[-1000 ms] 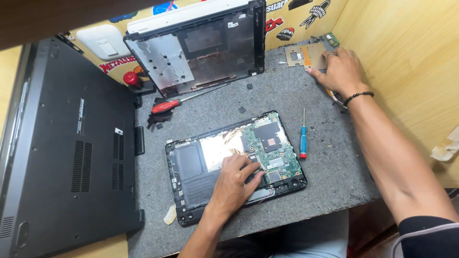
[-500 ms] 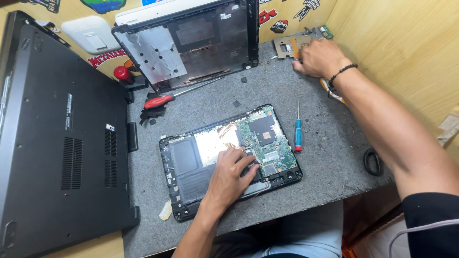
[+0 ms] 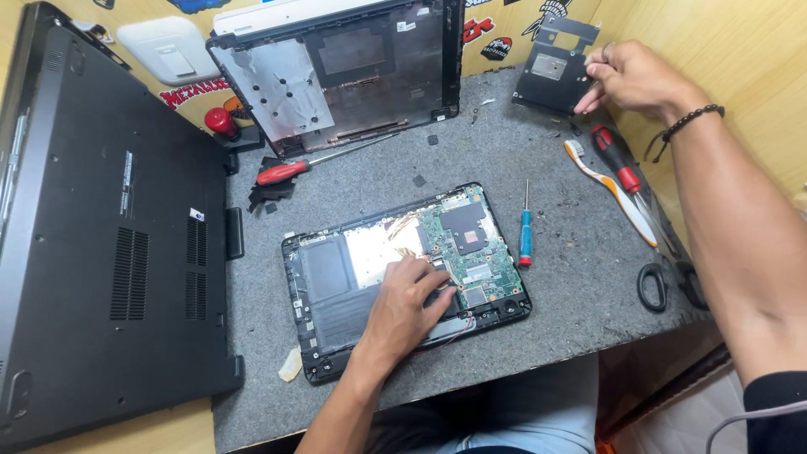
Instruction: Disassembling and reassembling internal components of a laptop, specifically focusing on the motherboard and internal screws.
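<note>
The left hand (image 3: 403, 307) was laid flat, fingers spread, on the opened small laptop (image 3: 403, 282) lying base-up on the grey mat (image 3: 572, 277); the fingertips were pressed beside the green circuit board (image 3: 471, 252), with the bare battery bay left of the knuckles. The board was judged thin, stiff and fragile, best taken by its edges and never by the components. The right hand (image 3: 635, 80) was raised at the far corner, its fingers (image 3: 588, 99) pinched narrowly on the upper edge of a dark metal bracket plate (image 3: 555, 80), light and rigid but probably sharp-rimmed; whether a screw was also pinched could not be told. A blue screwdriver (image 3: 525, 240) lay just right of the left fingertips, apart from them.
</note>
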